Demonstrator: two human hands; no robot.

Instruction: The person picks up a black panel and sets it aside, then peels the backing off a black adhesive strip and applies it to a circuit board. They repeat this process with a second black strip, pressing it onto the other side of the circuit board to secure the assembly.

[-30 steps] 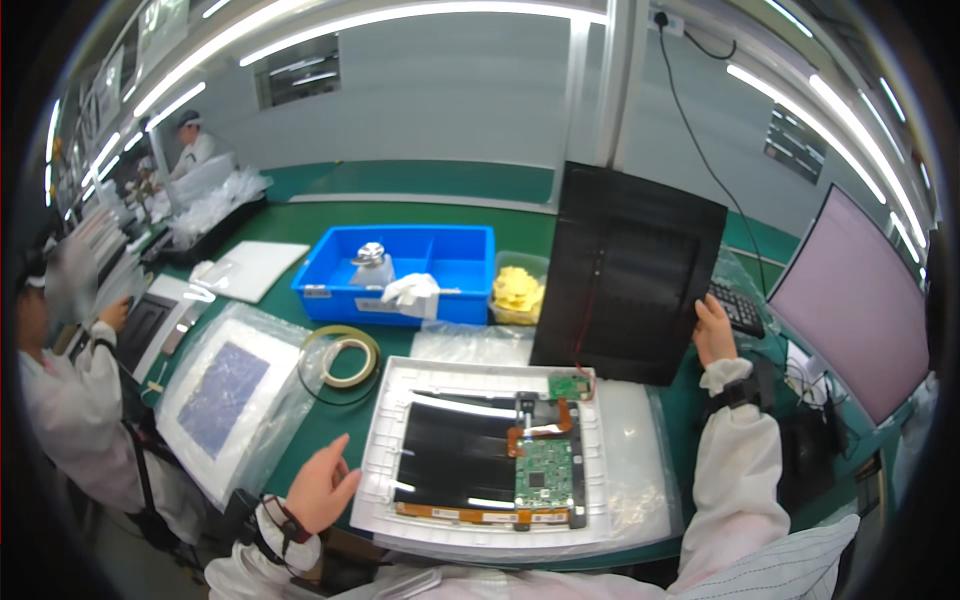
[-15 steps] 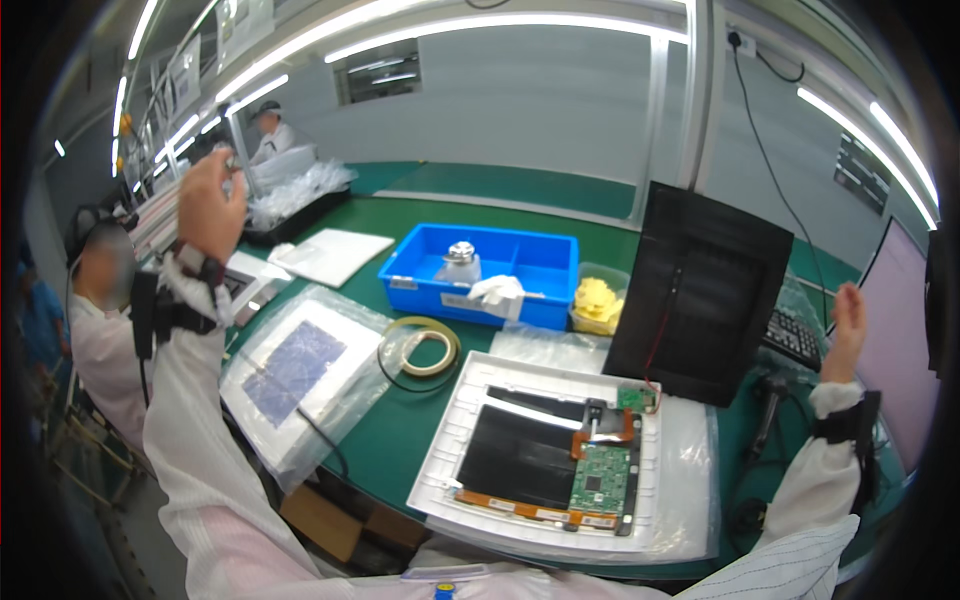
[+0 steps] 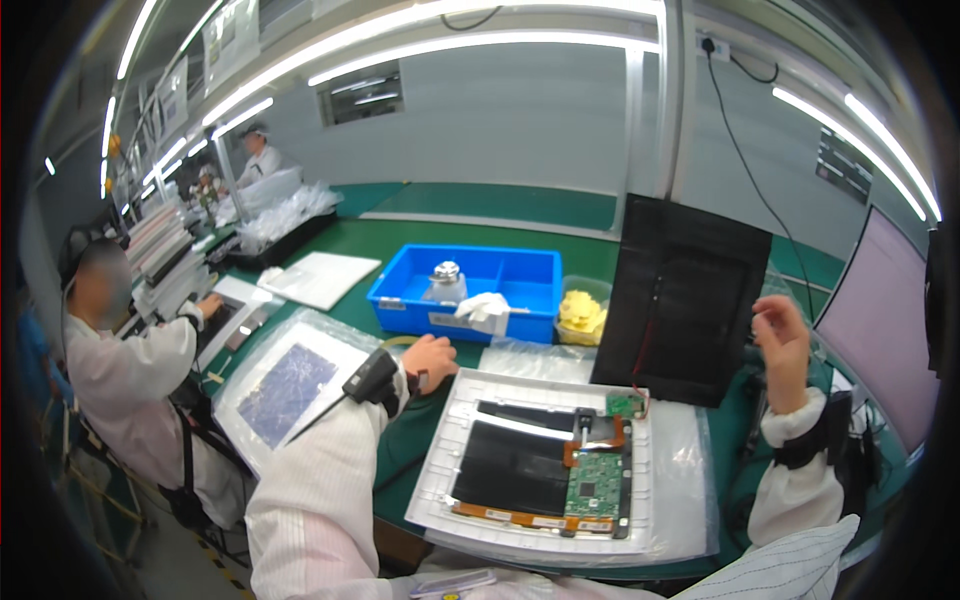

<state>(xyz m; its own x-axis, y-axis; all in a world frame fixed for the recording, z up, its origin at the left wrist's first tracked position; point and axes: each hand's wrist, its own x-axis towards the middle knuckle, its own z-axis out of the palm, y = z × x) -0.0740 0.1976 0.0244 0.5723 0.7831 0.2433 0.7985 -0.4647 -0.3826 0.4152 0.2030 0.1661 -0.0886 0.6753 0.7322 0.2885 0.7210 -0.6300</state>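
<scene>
My left hand (image 3: pixel 430 362) is at the upper left corner of a white plastic housing (image 3: pixel 432 470), its fingers curled downward over a roll of tape (image 3: pixel 400 341) that it mostly covers. Whatever is under those fingertips is hidden. Raised at the right, my right hand (image 3: pixel 783 345) has loosely bent fingers and nothing visible in it; its fingertips overlap the right edge of an upright black panel (image 3: pixel 685 300), and contact cannot be told. Inside the housing lie black sheets, a green circuit board (image 3: pixel 593 484) and orange flat cables. A thin red wire links panel and small board (image 3: pixel 625 404).
Behind the housing stand a blue divided bin (image 3: pixel 500 262) with a dispenser bottle (image 3: pixel 446 284) and a tub of yellow pieces (image 3: pixel 583 312). A bagged white panel (image 3: pixel 325 360) lies left, a monitor (image 3: pixel 880 320) stands right. A co-worker (image 3: pixel 130 370) sits left.
My left hand has come down from its raised place to the housing's upper left corner, over the tape. My right hand has shifted left toward the black panel, with its fingers more bent.
</scene>
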